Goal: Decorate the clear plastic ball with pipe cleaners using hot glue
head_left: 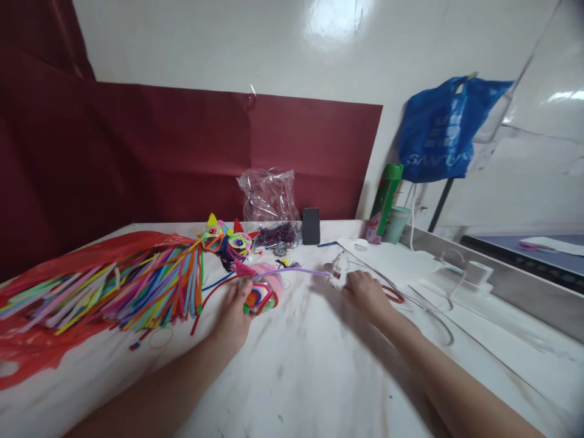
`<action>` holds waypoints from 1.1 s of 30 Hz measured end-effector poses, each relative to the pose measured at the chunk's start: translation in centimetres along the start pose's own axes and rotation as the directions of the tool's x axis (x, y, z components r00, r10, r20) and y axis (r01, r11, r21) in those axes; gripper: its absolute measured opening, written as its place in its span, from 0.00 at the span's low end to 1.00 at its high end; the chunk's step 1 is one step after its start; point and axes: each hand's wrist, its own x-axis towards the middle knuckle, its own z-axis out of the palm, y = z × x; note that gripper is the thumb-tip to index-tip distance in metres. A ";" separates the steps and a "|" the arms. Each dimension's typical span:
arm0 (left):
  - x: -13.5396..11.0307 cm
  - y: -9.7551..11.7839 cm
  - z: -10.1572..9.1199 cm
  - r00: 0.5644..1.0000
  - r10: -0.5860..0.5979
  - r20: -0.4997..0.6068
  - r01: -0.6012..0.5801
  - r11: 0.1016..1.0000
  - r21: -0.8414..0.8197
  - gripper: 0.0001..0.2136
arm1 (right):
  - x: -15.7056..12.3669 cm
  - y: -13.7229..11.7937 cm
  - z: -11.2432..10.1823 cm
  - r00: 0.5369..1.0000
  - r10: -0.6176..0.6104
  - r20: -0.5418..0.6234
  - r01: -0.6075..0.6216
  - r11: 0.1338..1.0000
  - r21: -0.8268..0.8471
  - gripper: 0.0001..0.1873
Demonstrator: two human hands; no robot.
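Note:
In my left hand (237,309) is a round pink craft head (266,286) wound from pipe cleaners, with a pointed pink ear and a ringed eye in blue, white and orange. From it a purple pipe cleaner (296,271) stretches rightward across the table. Its far end reaches a white glue gun (339,266), blurred and partly hidden by my fingers. My right hand (362,290) is closed around the glue gun. Two finished-looking heads (213,236) with yellow and red ears lie behind my left hand.
Many coloured pipe cleaners (150,286) lie on a red plastic bag (27,353) at left. Behind are a clear bag (269,194), a black phone (311,226), a green spray can (385,201) and a cup (396,224). Cables (438,319) run along the right.

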 end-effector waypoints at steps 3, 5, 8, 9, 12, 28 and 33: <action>0.1 -0.1 -0.1 0.998 0.010 -0.054 -0.010 1.000 0.006 0.21 | 0.0 -0.2 -1.3 0.971 0.166 -0.173 -0.123 0.965 0.233 0.15; 0.1 -0.2 -0.1 0.998 0.006 -0.070 -0.005 1.000 0.014 0.22 | -0.5 -0.9 -2.6 0.910 0.314 -0.269 -0.072 0.762 0.644 0.15; 0.0 -0.2 0.2 0.998 -0.003 -0.056 0.005 0.999 0.037 0.22 | -2.1 -2.6 -4.2 0.924 0.227 -0.307 0.220 0.342 0.914 0.13; -0.1 -0.1 0.3 0.998 -0.003 -0.060 0.006 0.999 0.047 0.23 | -2.8 -3.3 -4.5 0.931 0.134 -0.339 0.296 0.264 0.918 0.14; -0.3 0.0 0.6 0.997 0.003 -0.081 0.003 0.998 0.069 0.24 | -4.9 -5.2 -4.8 0.943 -0.214 -0.255 0.309 0.278 0.910 0.13; -0.4 0.0 0.9 0.997 0.035 -0.076 -0.030 0.997 0.070 0.28 | -6.2 -8.7 -2.7 0.915 -0.402 -0.048 0.266 0.509 0.819 0.07; -0.3 -0.1 0.9 0.996 0.035 -0.080 -0.029 0.997 0.079 0.27 | -6.2 -8.7 -2.8 0.915 -0.402 -0.041 0.264 0.520 0.812 0.06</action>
